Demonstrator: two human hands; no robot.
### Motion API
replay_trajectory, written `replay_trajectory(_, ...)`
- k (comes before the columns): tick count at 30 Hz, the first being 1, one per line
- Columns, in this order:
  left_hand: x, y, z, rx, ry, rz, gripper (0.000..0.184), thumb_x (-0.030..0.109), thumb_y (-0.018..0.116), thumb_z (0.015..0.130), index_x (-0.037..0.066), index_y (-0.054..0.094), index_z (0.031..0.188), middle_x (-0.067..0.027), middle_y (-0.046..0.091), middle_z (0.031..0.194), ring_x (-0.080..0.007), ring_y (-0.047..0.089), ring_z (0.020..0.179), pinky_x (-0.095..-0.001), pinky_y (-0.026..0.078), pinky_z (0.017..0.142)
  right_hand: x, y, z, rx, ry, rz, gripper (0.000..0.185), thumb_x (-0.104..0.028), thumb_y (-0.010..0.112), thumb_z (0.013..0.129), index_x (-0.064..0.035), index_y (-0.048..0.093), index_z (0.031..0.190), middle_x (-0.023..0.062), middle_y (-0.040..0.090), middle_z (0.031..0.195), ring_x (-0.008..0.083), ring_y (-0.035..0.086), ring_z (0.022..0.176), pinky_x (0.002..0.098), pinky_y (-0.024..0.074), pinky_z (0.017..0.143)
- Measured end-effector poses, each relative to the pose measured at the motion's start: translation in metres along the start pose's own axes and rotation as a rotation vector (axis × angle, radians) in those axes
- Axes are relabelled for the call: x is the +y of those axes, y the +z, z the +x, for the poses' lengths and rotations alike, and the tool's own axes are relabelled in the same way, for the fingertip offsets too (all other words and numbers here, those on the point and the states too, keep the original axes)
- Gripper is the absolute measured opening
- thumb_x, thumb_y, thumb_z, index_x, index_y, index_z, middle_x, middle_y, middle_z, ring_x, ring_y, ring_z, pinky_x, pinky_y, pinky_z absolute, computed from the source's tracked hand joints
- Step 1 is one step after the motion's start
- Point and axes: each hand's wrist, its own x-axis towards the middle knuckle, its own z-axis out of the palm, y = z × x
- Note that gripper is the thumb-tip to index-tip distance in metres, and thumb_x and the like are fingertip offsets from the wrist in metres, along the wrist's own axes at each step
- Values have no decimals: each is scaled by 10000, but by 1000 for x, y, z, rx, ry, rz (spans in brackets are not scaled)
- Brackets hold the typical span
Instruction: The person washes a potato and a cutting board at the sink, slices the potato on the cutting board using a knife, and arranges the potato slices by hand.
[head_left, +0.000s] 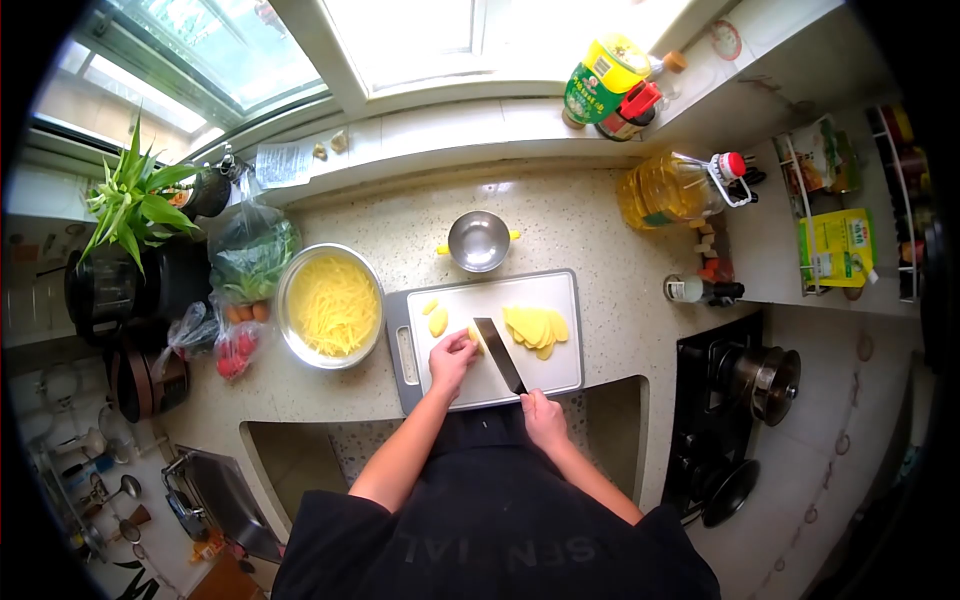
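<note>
My right hand [545, 418] is wrapped round the handle of a kitchen knife [499, 354], whose broad dark blade slants over the cutting board [455, 300]. Left of the blade, my left hand [453, 362] pinches a small yellow potato piece [475, 341] with its fingertips, close to the knife. To the blade's right lies a fanned pile of thin potato slices [536, 328]. Two more potato pieces [438, 321] rest at the board's upper left. A large bowl of yellow potato shreds [338, 308] stands left of the board.
A small metal bowl [479, 241] sits behind the board. Bagged greens [252, 250] and red vegetables [236, 352] lie at left. An oil jug [655, 192] and a dark-necked bottle [703, 291] stand at right, near the stove [700, 405]. The sink [233, 500] is lower left.
</note>
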Motion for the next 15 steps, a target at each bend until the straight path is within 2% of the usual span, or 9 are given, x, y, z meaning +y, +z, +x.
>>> replay_trajectory(15,-2,0,2,-3,1,-16,372,28,743,887,-5,653,1246,-49,694,952,-119,656,801,-244,565,707,0,3,-3,6,-29,-16,363,-385,525,1030,-44,582,922,244,609,691,472,631,706,544,462,585)
